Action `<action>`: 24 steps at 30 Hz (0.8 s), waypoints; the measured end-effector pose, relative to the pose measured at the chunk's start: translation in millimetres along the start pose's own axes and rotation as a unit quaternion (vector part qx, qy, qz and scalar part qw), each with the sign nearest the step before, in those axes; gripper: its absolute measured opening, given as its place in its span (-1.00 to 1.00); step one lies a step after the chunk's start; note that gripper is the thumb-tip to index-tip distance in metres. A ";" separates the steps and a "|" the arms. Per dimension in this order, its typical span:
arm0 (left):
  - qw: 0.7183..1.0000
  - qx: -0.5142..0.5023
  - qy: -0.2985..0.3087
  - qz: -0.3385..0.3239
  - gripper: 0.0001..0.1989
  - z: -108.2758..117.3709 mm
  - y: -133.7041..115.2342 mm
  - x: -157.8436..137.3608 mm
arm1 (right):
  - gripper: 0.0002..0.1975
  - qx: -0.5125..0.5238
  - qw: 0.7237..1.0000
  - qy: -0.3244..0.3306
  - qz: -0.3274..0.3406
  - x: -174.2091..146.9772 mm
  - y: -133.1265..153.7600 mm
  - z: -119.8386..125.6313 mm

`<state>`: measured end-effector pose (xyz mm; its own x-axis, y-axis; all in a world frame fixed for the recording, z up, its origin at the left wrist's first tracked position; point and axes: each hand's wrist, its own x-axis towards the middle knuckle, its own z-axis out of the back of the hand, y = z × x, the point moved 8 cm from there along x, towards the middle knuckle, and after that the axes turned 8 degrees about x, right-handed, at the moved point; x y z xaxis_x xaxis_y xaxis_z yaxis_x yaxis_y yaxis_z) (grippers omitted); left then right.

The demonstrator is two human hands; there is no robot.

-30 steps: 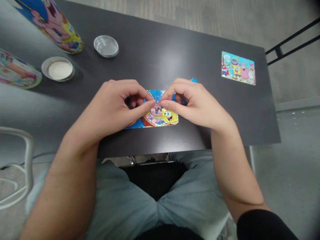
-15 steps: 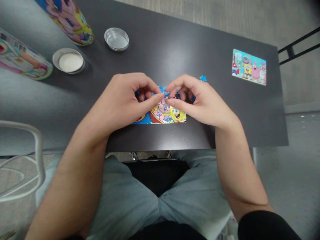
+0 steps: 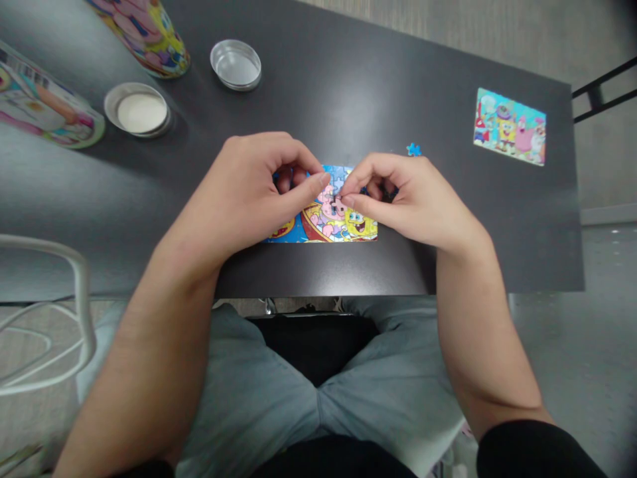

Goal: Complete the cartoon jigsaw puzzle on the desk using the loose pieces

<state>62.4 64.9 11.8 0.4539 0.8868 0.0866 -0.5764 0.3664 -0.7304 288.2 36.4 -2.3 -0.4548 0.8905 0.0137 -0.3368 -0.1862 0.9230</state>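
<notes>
A partly joined jigsaw puzzle (image 3: 318, 229) with bright cartoon figures lies on the dark table in front of me. Over its left part is my left hand (image 3: 271, 192), thumb and index fingertip drawn together at the puzzle's upper middle; whatever may be between them is hidden. My right hand (image 3: 411, 199) pinches a small puzzle piece (image 3: 340, 198) at the puzzle's centre, beside a dark gap in the picture. The other fingers of both hands curl under and cover parts of the puzzle. One loose blue puzzle piece (image 3: 413, 149) rests just beyond my right hand.
On the right of the table (image 3: 318, 272) lies a cartoon picture card (image 3: 510, 126). Two round metal lids (image 3: 235, 64) (image 3: 137, 109) sit at the left, near two printed cylindrical tins (image 3: 159, 43) (image 3: 54, 103). A white curved metal frame (image 3: 82, 285) stands left of me.
My right hand has drawn slightly right, away from my left fingertips, uncovering more of the puzzle's middle. The whole view has shifted a little.
</notes>
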 end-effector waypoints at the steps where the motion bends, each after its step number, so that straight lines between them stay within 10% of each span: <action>1: 1.000 0.001 -0.001 -0.001 -0.78 0.2 0.0 0.1 | -0.89 -0.005 1.000 -0.002 -0.009 0.4 -0.8 -0.5; 24: 1.000 0.007 -0.001 -0.006 -0.74 1.6 -2.2 0.2 | -0.78 -0.010 0.998 -0.061 0.019 3.3 6.6 4.3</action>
<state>62.7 64.7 14.5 0.4603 0.8825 0.0964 -0.5804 0.3813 -0.7196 288.1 39.9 5.5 -0.3650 0.9260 0.0965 -0.3380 -0.2284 0.9130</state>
